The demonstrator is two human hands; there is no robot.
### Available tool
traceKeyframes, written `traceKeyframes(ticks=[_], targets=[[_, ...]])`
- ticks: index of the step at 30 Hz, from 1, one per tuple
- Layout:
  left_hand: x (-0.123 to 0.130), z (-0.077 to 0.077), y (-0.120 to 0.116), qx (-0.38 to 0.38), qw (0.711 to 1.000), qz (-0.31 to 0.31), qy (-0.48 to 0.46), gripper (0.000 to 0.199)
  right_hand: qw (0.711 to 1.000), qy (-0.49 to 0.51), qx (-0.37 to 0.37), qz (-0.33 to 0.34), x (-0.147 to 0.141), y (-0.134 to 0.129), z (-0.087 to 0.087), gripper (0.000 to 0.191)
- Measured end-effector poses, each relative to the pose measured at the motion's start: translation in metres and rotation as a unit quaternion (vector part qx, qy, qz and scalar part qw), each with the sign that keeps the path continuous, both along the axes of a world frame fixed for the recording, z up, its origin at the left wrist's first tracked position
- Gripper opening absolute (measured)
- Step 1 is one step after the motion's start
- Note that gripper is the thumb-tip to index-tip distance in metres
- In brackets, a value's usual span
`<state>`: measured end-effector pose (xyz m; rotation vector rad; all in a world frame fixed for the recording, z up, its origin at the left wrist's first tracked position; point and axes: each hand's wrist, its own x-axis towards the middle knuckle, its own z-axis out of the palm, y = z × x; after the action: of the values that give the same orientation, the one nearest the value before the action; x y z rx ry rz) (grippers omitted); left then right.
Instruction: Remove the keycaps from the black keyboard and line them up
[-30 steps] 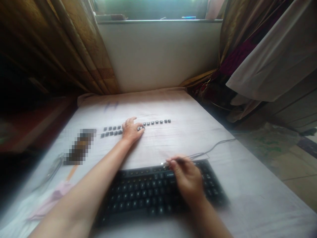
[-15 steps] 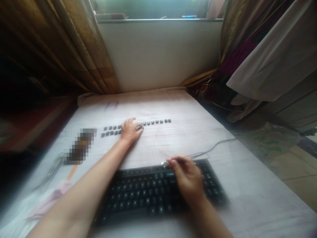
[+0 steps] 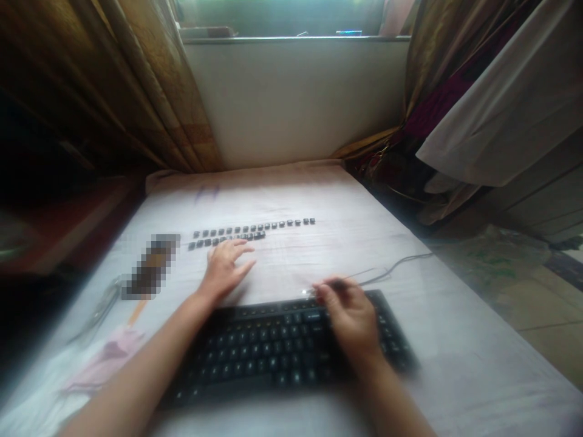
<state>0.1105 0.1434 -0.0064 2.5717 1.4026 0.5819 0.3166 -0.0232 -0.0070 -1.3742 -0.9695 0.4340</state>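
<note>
A black keyboard (image 3: pixel 255 352) lies on the cloth-covered surface in front of me. Beyond it, small black keycaps stand in two rows, a longer back row (image 3: pixel 253 229) and a shorter front row (image 3: pixel 206 243). My left hand (image 3: pixel 225 267), fingers spread and holding nothing, hovers just on the near side of the front row and hides part of it. Over the keyboard's upper right, my right hand (image 3: pixel 350 312) is closed around a slim tool (image 3: pixel 310 292) with a shiny tip. Its dark handle is mostly covered by the fingers, so its exact kind is unclear.
A grey cable (image 3: pixel 401 263) runs from behind the keyboard over the right edge. To the left lie a pixelated dark item (image 3: pixel 152 267), a blurred metallic item (image 3: pixel 98 312) and a pink cloth (image 3: pixel 107 358). A wall (image 3: pixel 300 100) and curtains (image 3: pixel 150 79) border the far side.
My left hand has drawn back from the keycap rows toward me and left, its fingers opening away from the front row's right end. My right hand has shifted slightly with the tool.
</note>
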Motion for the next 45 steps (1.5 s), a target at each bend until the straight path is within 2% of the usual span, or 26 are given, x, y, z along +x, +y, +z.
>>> traceKeyframes(ticks=[4,7,10,13,18,26,35,42,45], targets=[[-0.012,0.002,-0.053,-0.032,0.997,-0.064,-0.028,0.02,1.0,0.001,-0.013,0.019,0.002,0.0,0.003,0.011],[-0.012,0.0,-0.087,-0.035,0.995,-0.087,-0.022,0.029,0.998,-0.014,-0.028,0.05,0.002,-0.002,0.005,0.011],[-0.008,-0.004,-0.109,-0.029,0.995,-0.09,-0.009,0.042,0.996,-0.029,-0.036,0.071,0.0,-0.005,0.003,0.01],[-0.005,-0.009,-0.12,-0.029,0.996,-0.086,0.008,0.06,0.994,-0.05,-0.029,0.097,-0.003,-0.008,-0.002,0.007],[-0.005,-0.014,-0.127,-0.056,0.994,-0.083,0.033,0.074,0.982,-0.125,-0.014,0.14,-0.007,-0.009,-0.007,0.005],[-0.004,-0.011,-0.129,-0.079,0.992,-0.083,0.048,0.075,0.96,-0.201,0.022,0.194,-0.008,-0.008,-0.002,0.01],[-0.005,-0.011,-0.131,-0.083,0.992,-0.085,0.034,0.07,0.94,-0.272,0.033,0.205,-0.012,-0.005,0.002,0.013],[-0.007,-0.011,-0.132,-0.088,0.991,-0.09,0.038,0.072,0.908,-0.309,-0.02,0.281,-0.007,0.002,0.011,0.018],[-0.007,-0.01,-0.132,-0.087,0.991,-0.093,0.042,0.071,0.911,-0.282,-0.039,0.299,-0.005,0.003,0.009,0.016]])
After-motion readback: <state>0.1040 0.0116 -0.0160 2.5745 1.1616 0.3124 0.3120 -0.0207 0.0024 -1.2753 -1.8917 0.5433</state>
